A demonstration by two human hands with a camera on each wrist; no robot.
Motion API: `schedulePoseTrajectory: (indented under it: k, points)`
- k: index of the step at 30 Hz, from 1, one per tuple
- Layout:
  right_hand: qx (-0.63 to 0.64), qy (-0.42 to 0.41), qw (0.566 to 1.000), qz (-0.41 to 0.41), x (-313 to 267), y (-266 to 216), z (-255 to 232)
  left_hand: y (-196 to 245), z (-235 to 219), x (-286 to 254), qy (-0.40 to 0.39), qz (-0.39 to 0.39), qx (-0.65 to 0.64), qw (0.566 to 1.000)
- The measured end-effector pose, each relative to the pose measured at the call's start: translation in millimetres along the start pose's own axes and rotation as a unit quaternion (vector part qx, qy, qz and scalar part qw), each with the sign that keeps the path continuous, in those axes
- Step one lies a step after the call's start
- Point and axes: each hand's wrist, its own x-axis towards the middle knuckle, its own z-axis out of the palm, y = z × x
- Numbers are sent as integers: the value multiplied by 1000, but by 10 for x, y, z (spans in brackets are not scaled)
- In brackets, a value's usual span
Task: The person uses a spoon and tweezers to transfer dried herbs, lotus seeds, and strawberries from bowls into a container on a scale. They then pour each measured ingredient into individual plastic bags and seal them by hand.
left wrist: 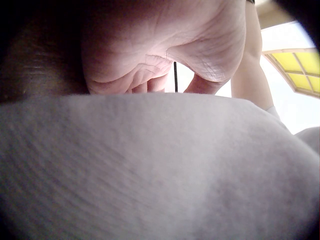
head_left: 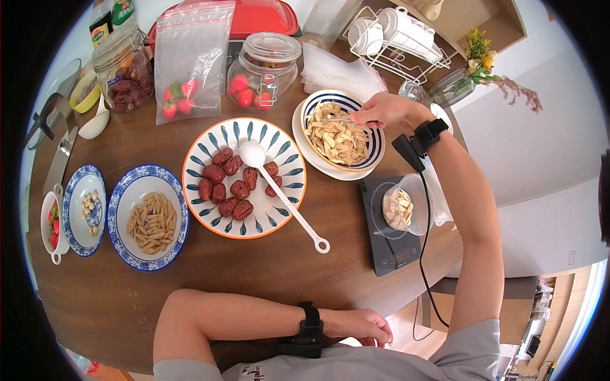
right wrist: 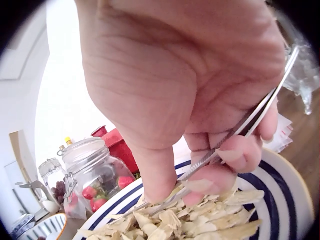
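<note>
My right hand (head_left: 395, 111) is over a blue-striped plate (head_left: 379, 145) heaped with pale dried slices (head_left: 340, 141). Between thumb and fingers it pinches metal tweezers (right wrist: 245, 129), whose tips reach down among the slices in the right wrist view. That plate stands on a white plate (head_left: 305, 160). Nearer me, a clear plastic bowl (head_left: 420, 222) holding similar slices (head_left: 398, 208) sits on a black digital scale (head_left: 397, 259). My left hand (head_left: 359, 325) lies close to my body by the table edge, fingers loosely bent, holding nothing; cloth hides its fingertips in the left wrist view.
A large plate (head_left: 210, 225) holds red dates and a white slotted spoon (head_left: 289, 206). To the left are a bowl of pale finger-like roots (head_left: 151, 223) and a smaller dish (head_left: 76, 232). Jars, a bag of strawberries (head_left: 190, 70) and a cup rack (head_left: 397, 47) line the back.
</note>
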Motion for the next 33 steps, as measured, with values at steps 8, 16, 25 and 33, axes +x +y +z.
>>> schedulePoseTrajectory:
  k: [8, 16, 25, 33]
  points:
    - [3, 25, 1000, -3, -93, 29, -63, 11, 3, -6, -3, -3, 0, 1000]
    - [25, 56, 998, 5, -396, 154, -159, -40, -16, 28, -4, 18, -3, 1000]
    - [48, 108, 993, 17, -1259, 554, -258, 24, 36, -15, 18, -7, -22, 1000]
    - [116, 110, 985, 60, -2057, 880, 32, 25, 43, -1, 25, -18, -40, 999]
